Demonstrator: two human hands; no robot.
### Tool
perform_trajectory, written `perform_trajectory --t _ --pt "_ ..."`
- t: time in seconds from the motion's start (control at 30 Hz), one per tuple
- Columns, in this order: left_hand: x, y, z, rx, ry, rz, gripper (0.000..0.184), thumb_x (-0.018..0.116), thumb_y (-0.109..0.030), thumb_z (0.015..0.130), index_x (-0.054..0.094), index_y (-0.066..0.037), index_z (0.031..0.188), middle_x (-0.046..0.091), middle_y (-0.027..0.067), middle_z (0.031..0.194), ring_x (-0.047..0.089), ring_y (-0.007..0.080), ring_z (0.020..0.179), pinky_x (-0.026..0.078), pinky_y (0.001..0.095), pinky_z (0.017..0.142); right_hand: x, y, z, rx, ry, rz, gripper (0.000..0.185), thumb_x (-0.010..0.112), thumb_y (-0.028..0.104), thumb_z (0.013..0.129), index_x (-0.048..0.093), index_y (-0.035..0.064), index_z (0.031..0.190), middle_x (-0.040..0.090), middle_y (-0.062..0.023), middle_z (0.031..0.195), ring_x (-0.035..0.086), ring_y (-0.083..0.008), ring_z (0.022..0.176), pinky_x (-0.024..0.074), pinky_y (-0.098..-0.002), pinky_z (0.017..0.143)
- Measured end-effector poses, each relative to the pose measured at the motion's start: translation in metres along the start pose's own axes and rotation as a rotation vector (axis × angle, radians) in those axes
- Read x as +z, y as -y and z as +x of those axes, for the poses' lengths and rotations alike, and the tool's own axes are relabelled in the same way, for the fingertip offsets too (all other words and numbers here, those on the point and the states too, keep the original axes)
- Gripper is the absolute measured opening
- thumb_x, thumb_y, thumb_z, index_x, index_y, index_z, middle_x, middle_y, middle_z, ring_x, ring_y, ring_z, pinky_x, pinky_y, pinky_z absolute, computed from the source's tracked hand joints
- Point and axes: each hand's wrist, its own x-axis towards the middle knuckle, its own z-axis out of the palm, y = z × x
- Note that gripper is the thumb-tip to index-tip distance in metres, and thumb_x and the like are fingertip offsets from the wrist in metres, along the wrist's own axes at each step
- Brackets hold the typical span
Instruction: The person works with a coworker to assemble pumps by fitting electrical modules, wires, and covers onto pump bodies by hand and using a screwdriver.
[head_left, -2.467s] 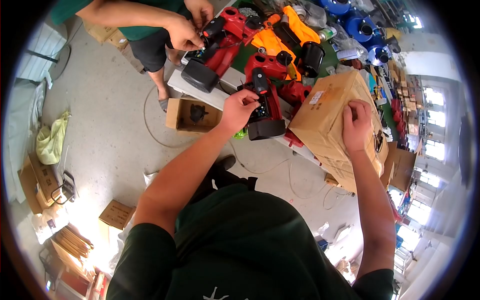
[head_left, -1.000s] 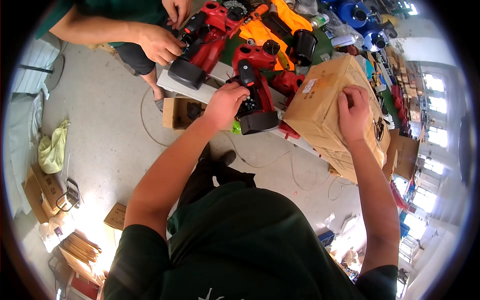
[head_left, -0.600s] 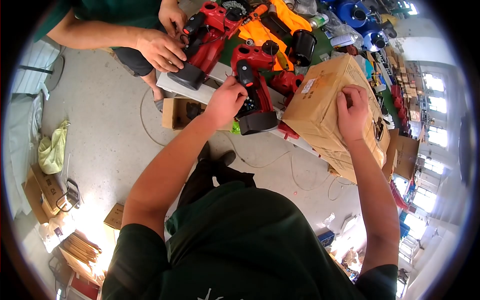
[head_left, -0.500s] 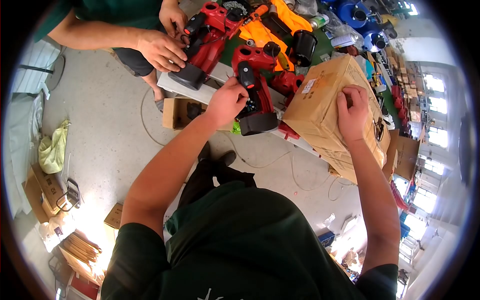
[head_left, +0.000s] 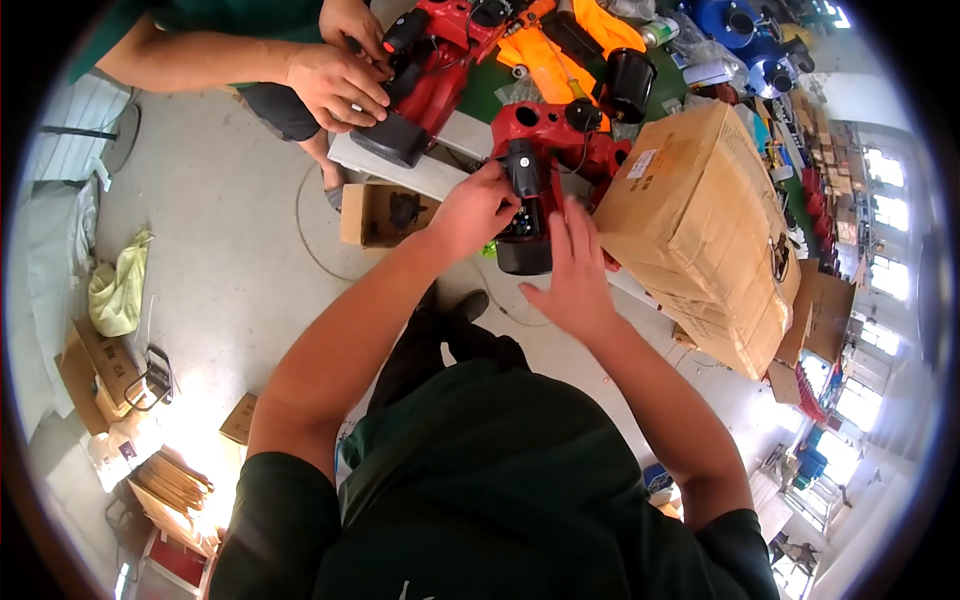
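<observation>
A red machine body (head_left: 553, 120) with a black handle and a black end cap (head_left: 524, 256) lies at the table's edge in front of me. Small parts or wires show in its cavity. My left hand (head_left: 472, 212) is at its left side, fingers curled together by the cavity; whatever they pinch is hidden. On the opposite side, my right hand (head_left: 578, 278) has its fingers stretched out, close against the machine's right flank. A large taped cardboard box (head_left: 690, 200) stands just to the right of that hand.
A co-worker's hands (head_left: 340, 88) rest on a second red machine (head_left: 436, 85) at the upper left. Orange cloth (head_left: 545, 65), a black cylinder (head_left: 630, 85) and blue machines (head_left: 728, 25) lie behind. An opened carton (head_left: 365, 215) sits below the table edge.
My right hand has left the cardboard box and come left to the red machine, fingers now extended. My left hand stays by the cavity. The view has shifted slightly.
</observation>
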Motion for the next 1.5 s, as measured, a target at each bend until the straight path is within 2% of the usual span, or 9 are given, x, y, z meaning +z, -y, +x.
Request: perform_trajectory --t 0.1,0.3,0.6,0.9,1.1,1.2,1.3,1.4,1.5 --pt "-0.003 -0.003 0.002 -0.042 0.049 0.049 0.010 0.075 -0.010 0.084 0.073 -0.006 0.092 0.064 0.0091 0.106 0.068 0.0310 0.099 0.058 0.0414 0.085 0.044 -0.033 0.007 0.043 0.099 0.027 0.118 0.092 0.023 0.063 0.025 -0.0072 0.155 0.023 -0.0319 0.165 0.034 -0.0525 0.147 0.0359 -0.0560 0.121" --pt "0.001 -0.002 0.002 -0.029 0.040 -0.030 0.012 0.075 -0.004 0.083 0.070 -0.004 0.094 0.066 0.0110 0.115 0.069 0.0321 0.099 0.058 0.0407 0.084 0.059 -0.029 0.008 0.083 0.096 -0.009 0.120 0.091 0.029 0.063 0.025 -0.0107 0.154 0.022 -0.0330 0.165 0.032 -0.0524 0.148 0.0349 -0.0554 0.123" --pt "-0.003 0.004 0.010 -0.040 0.118 -0.054 0.008 0.075 -0.009 0.084 0.074 -0.004 0.091 0.067 0.0120 0.112 0.069 0.0345 0.098 0.058 0.0426 0.083 0.059 -0.026 0.009 0.122 0.126 -0.024 0.121 0.091 0.031 0.063 0.024 -0.0098 0.155 0.022 -0.0327 0.165 0.031 -0.0518 0.149 0.0335 -0.0555 0.124" --pt "0.010 -0.004 -0.011 -0.162 -0.048 -0.172 0.012 0.072 0.000 0.086 0.073 -0.002 0.097 0.061 0.0140 0.109 0.068 0.0353 0.101 0.057 0.0413 0.086 0.054 -0.022 0.008 0.284 0.164 0.102 0.127 0.094 0.029 0.061 0.021 0.0101 0.163 0.018 -0.0278 0.168 0.031 -0.0519 0.148 0.0371 -0.0557 0.121" --pt "0.007 -0.008 -0.012 -0.026 -0.075 0.018 0.021 0.070 0.000 0.086 0.072 -0.003 0.106 0.060 0.0145 0.111 0.062 0.0377 0.107 0.056 0.0420 0.088 0.054 -0.027 0.005 0.349 0.196 0.171 0.131 0.096 0.032 0.061 0.021 0.0129 0.165 0.019 -0.0315 0.166 0.035 -0.0540 0.145 0.0404 -0.0558 0.118" --pt "0.004 -0.019 -0.017 -0.058 -0.263 0.094 0.036 0.072 -0.002 0.085 0.067 -0.006 0.120 0.060 0.0146 0.112 0.062 0.0368 0.108 0.056 0.0405 0.088 0.054 -0.026 0.005 0.349 0.166 0.155 0.130 0.097 0.034 0.059 0.023 0.0100 0.164 0.025 -0.0330 0.164 0.039 -0.0547 0.142 0.0417 -0.0553 0.117" --pt "0.018 -0.019 -0.036 -0.393 -0.394 -0.182 0.049 0.073 -0.008 0.084 0.060 -0.007 0.131 0.061 0.0156 0.115 0.059 0.0365 0.114 0.051 0.0459 0.099 0.060 -0.019 0.007 0.382 0.113 0.159 0.130 0.098 0.036 0.058 0.026 0.0069 0.162 0.033 -0.0332 0.160 0.042 -0.0548 0.140 0.0429 -0.0546 0.116" --pt "0.041 -0.008 -0.058 -0.625 -0.381 -0.219 0.059 0.075 -0.013 0.087 0.052 -0.005 0.140 0.061 0.0166 0.121 0.062 0.0335 0.115 0.053 0.0445 0.097 0.077 0.000 0.016 0.440 0.017 0.125 0.127 0.097 0.038 0.059 0.028 0.0049 0.160 0.037 -0.0334 0.157 0.045 -0.0545 0.138 0.0444 -0.0555 0.114" --pt "0.047 -0.008 -0.062 -0.643 -0.445 -0.481 0.063 0.075 -0.020 0.090 0.049 -0.004 0.144 0.061 0.0200 0.129 0.067 0.0322 0.109 0.056 0.0433 0.092 0.099 0.006 0.027 0.448 -0.067 0.133 0.123 0.095 0.040 0.063 0.028 0.0040 0.159 0.033 -0.0351 0.156 0.042 -0.0570 0.138 0.0454 -0.0576 0.111"
